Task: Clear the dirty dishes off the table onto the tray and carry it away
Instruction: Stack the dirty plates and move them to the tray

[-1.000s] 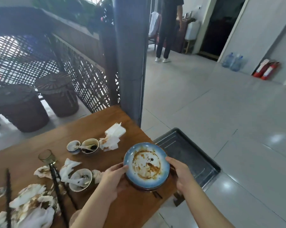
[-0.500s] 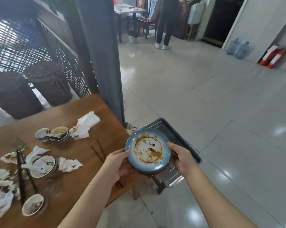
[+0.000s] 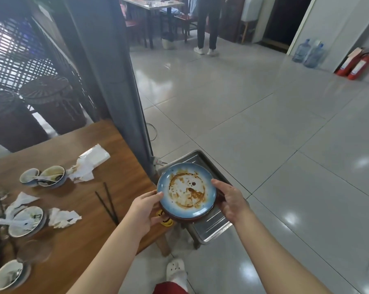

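Plate moved off table, over tray; left hand, right hand fingers grasping opposite rims.

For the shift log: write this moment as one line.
left hand + right hand: hold stained blue plate | over tray | bowls on table

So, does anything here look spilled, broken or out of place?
Nothing broken or spilled. The mess is ordinary: crumpled napkins lie scattered among the bowls on the table, and a pair of chopsticks lies loose. The plate, held over the tray by the left hand and right hand, is smeared with brown sauce.
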A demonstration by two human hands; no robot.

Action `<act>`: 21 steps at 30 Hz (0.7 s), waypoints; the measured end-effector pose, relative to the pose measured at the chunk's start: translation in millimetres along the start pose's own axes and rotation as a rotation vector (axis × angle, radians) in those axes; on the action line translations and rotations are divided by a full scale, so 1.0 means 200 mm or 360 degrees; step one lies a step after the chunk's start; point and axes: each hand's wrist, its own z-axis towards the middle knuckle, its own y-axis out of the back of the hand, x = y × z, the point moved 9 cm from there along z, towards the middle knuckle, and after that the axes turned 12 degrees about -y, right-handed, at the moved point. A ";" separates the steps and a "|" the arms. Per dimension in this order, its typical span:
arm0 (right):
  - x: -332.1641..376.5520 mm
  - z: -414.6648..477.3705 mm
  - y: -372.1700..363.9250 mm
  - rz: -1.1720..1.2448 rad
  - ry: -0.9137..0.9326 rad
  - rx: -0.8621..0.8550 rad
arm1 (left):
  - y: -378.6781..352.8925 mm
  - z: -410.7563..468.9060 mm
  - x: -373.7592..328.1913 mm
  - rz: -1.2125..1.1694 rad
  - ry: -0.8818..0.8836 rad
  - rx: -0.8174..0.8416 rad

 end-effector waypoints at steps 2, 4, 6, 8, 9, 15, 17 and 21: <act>0.00 0.03 0.01 0.0018 -0.0005 -0.0001 | -0.02 0.04 0.00 -0.0001 0.0004 0.0004; 0.02 0.09 0.01 0.0030 -0.0018 0.0016 | -0.05 0.09 -0.01 -0.0008 0.0010 0.0015; 0.04 0.15 0.01 0.0034 -0.0023 0.0023 | -0.07 0.15 -0.02 -0.0022 0.0007 0.0020; 0.08 0.22 0.00 0.0041 -0.0038 0.0010 | -0.08 0.23 -0.04 -0.0033 0.0010 0.0030; 0.10 0.28 -0.01 0.0028 -0.0051 0.0000 | -0.09 0.27 -0.05 -0.0038 0.0013 0.0027; 0.20 0.53 -0.10 0.0006 -0.0065 0.0056 | -0.11 0.51 -0.11 -0.0074 0.0018 -0.0006; 0.22 0.60 -0.12 0.0008 -0.0079 0.0049 | -0.12 0.57 -0.11 -0.0089 0.0025 -0.0020; 0.26 0.72 -0.17 -0.0037 -0.0103 0.0048 | -0.12 0.67 -0.13 -0.0089 0.0021 -0.0044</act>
